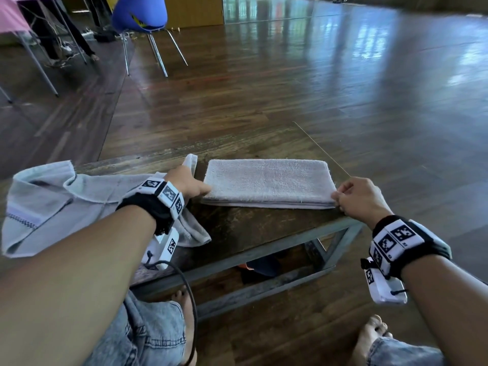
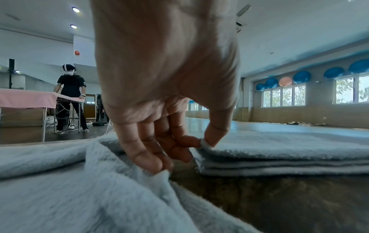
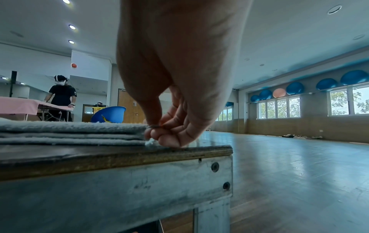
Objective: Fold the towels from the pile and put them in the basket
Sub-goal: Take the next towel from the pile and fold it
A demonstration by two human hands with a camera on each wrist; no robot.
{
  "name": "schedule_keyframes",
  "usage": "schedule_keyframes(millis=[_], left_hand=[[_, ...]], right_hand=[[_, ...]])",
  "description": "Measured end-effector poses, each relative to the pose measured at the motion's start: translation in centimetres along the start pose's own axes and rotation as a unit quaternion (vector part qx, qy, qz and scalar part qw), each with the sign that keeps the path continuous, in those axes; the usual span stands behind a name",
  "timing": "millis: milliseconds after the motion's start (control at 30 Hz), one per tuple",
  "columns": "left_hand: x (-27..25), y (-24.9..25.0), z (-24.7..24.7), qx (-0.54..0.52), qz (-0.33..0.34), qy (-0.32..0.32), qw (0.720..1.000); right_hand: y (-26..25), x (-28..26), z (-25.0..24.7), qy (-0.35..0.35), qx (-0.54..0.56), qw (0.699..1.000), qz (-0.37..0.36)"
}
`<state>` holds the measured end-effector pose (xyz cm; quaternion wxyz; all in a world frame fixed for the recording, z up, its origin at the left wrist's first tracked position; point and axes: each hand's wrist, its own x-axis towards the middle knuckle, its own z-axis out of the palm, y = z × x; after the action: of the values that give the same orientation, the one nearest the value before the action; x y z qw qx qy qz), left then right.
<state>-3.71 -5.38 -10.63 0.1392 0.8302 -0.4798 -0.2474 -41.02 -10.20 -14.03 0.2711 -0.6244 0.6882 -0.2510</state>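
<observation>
A pale grey towel (image 1: 266, 182), folded into a flat rectangle of several layers, lies on the dark wooden table (image 1: 253, 228). My left hand (image 1: 196, 187) pinches its near left corner between thumb and forefinger, which the left wrist view shows at the folded towel (image 2: 279, 151) under my left hand (image 2: 201, 142). At the near right corner my right hand (image 1: 338, 199) pinches the top layer; the right wrist view shows my right hand (image 3: 155, 127) at the edge of the folded towel (image 3: 69, 132). An unfolded grey towel (image 1: 66, 199) lies crumpled at the left. No basket is in view.
The table's right edge (image 3: 199, 151) and metal frame (image 1: 277, 249) run close to my right hand. A blue chair (image 1: 140, 14) stands on the wooden floor beyond. A person (image 2: 69, 94) stands at a pink-covered table (image 2: 26, 99) far left. My knees and bare feet are below.
</observation>
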Motion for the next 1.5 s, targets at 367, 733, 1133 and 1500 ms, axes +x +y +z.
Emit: schedule_keyframes(millis=[367, 733, 1133, 1500], left_hand=[[0.3, -0.2, 0.7, 0.018, -0.005, 0.007, 1.0], [0.0, 0.0, -0.7, 0.033, -0.005, -0.018, 0.999], [-2.2, 2.9, 3.9, 0.162, 0.357, -0.06, 0.918], [-3.1, 4.2, 4.2, 0.197, 0.34, -0.056, 0.918]], right_hand=[[-0.5, -0.2, -0.1, -0.029, 0.003, 0.999, 0.016], [-0.9, -1.2, -1.2, -0.075, -0.015, 0.997, -0.019], [-1.9, -4.1, 3.2, -0.078, -0.175, 0.923, -0.335], [-3.8, -5.3, 3.1, -0.031, -0.218, 0.936, -0.275]])
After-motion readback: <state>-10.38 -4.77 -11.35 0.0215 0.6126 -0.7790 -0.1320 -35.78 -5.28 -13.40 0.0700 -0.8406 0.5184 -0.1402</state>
